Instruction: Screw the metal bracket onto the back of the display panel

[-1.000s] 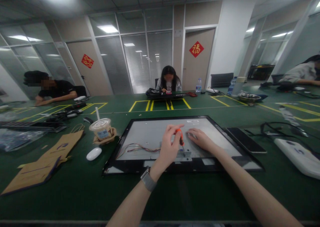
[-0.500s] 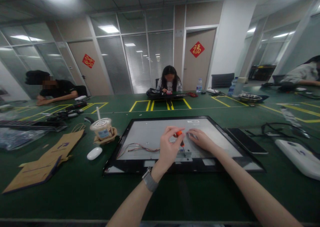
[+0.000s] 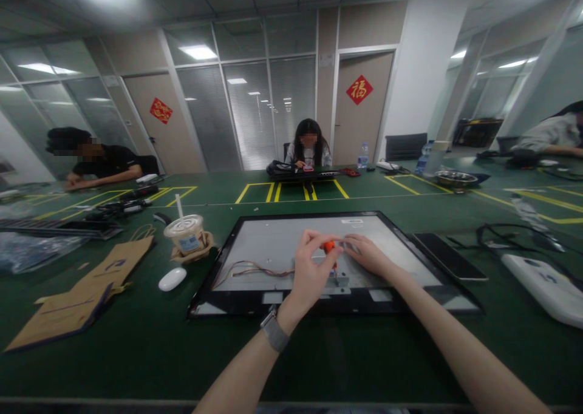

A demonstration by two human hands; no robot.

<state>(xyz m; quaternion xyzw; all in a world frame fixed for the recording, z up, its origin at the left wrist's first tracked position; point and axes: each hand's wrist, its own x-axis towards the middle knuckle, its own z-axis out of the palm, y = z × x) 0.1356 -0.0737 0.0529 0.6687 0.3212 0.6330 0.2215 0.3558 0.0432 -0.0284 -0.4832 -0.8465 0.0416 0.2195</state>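
My left hand (image 3: 312, 267) pinches the orange handle of a screwdriver (image 3: 330, 247) between thumb and fingers. The tool stands nearly upright, its tip down at a small metal bracket (image 3: 342, 284) near the close edge of a flat display panel (image 3: 273, 238). The panel lies flat, grey-backed with a black frame. Just right of the screwdriver, my right hand (image 3: 367, 253) rests with outstretched fingers over the panel, fingertips close to my left fingers. Thin coloured wires (image 3: 259, 269) run across the panel to the left of my left hand.
Left of the panel are a white mouse (image 3: 172, 279), an iced drink cup (image 3: 184, 233) and a paper bag (image 3: 86, 286). A black phone (image 3: 449, 256) and a white device (image 3: 542, 286) with cables lie right. Across the green table, a person (image 3: 310, 147) sits; others sit left and right.
My left hand has shifted slightly right, and the screwdriver handle with it. My right hand stays almost in place.
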